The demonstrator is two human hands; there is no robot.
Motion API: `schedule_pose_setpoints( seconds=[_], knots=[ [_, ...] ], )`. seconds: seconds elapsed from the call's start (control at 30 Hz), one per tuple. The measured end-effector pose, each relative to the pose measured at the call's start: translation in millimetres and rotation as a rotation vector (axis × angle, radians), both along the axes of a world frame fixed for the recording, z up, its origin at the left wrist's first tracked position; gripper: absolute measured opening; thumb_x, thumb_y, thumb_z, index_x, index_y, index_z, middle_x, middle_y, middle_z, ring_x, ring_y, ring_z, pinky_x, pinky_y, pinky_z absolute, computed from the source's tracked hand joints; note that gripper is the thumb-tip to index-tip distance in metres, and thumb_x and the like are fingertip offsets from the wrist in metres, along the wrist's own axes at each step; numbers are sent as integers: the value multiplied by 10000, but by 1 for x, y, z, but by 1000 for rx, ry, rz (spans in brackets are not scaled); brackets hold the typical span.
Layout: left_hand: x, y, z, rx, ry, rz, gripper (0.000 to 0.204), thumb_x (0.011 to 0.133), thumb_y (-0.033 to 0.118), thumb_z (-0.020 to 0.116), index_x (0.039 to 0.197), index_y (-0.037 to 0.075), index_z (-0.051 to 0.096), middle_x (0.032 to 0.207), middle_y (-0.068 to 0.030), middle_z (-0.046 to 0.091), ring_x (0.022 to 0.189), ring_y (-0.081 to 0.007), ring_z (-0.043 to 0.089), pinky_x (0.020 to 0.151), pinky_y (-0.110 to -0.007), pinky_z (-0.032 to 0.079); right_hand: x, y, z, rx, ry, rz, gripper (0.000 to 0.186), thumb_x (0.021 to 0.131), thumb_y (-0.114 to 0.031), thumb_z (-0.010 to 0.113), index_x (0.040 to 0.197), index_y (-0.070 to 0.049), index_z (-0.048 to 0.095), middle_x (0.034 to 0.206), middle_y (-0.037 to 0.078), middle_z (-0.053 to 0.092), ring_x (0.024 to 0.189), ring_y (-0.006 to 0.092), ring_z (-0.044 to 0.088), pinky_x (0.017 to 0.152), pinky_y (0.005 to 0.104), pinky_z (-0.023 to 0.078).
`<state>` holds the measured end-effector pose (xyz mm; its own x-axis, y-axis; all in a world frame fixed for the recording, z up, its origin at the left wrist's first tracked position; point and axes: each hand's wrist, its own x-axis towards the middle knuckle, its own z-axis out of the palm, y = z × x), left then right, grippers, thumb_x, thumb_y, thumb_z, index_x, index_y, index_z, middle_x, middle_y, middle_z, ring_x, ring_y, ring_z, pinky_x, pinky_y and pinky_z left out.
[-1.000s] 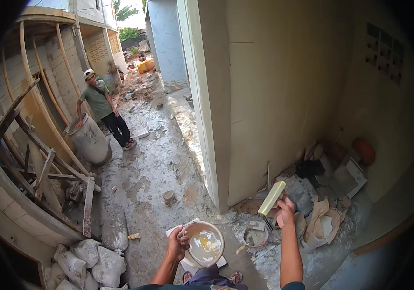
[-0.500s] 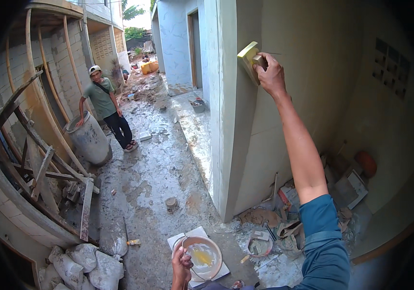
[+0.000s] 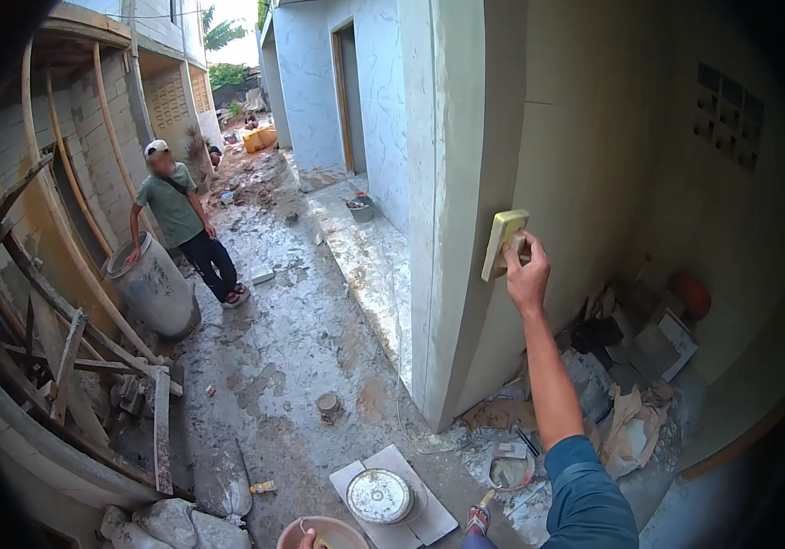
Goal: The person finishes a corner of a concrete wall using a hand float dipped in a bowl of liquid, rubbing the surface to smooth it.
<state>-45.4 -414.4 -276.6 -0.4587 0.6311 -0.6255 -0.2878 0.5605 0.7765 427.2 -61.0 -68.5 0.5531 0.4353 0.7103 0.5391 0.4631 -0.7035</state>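
Observation:
My right hand [image 3: 528,270] grips the block handle of a yellow-edged plastering float [image 3: 504,245]. The float's face is against or very close to the grey plastered wall [image 3: 575,183], just right of its corner. At the lower edge my left hand [image 3: 312,540], mostly cut off, is closed at the thin handle of a pinkish bucket [image 3: 342,529]. Only the bucket's far part shows, and its contents are out of sight. Beside it, a whitish splashed round pail [image 3: 380,496] stands on a pale square board [image 3: 429,520].
A person in a green shirt [image 3: 173,206] leans on a grey drum [image 3: 156,288] at left. Timber props [image 3: 67,366] and filled sacks [image 3: 177,526] line that side. A small tin [image 3: 329,407] stands on the wet floor. Torn paper bags [image 3: 635,425] and a basin [image 3: 511,468] lie below the wall.
My right hand has brought the float down the wall, from the corner's upper part. My left hand has shifted the bucket left and nearer, uncovering the round pail on the board.

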Motion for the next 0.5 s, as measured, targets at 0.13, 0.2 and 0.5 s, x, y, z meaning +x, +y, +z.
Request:
schedule_pose_setpoints(
  seconds=[0.13,0.2,0.5],
  knots=[
    [-19,-8,-60,115,185,266,420,853,446,664,609,127,540,448,33,373,350,-121,311,341,-274,223,13,11,185,314,-161,-92,354,814,-191,695,1081,34,641,924,132,675,823,223,657,738,340,523],
    [10,3,17,83,59,265,528,866,459,578,1279,130,549,661,45,385,457,-30,297,397,-204,243,17,10,263,-24,-269,-104,310,804,-211,666,966,51,634,869,157,681,770,275,657,730,373,520],
    [97,18,26,160,-134,339,492,846,535,618,1008,78,538,597,75,381,460,-52,352,471,-229,298,-24,29,9,-17,-124,-57,362,778,-166,666,1045,56,566,958,250,623,890,424,620,806,468,495]
  ],
)
